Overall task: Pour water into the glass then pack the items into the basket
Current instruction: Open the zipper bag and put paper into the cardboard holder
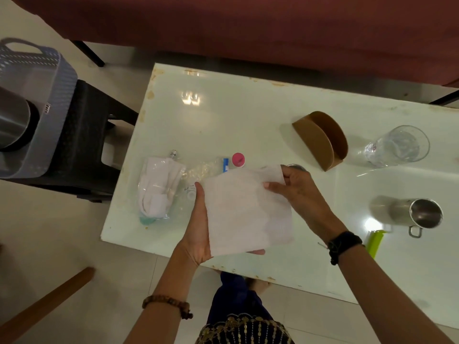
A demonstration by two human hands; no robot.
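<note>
I hold a white paper napkin (246, 209) flat over the near edge of the white table (223, 115). My left hand (197, 227) supports it from below at its left side. My right hand (295, 192) pinches its top right corner. A clear glass (397, 146) holding water stands at the far right. A steel jug (412, 214) with a handle stands nearer on the right. The grey basket (49, 78) sits on a black stool (84, 135) to the left, with a steel container (12, 120) inside.
A brown napkin holder (320, 140) stands mid-table. A plastic bag with white cloth (159, 189), a pink-capped bottle (238, 160) and a small blue-and-white item (226, 165) lie left of the napkin. A green object (375, 244) lies by the jug. A maroon sofa (248, 26) is behind.
</note>
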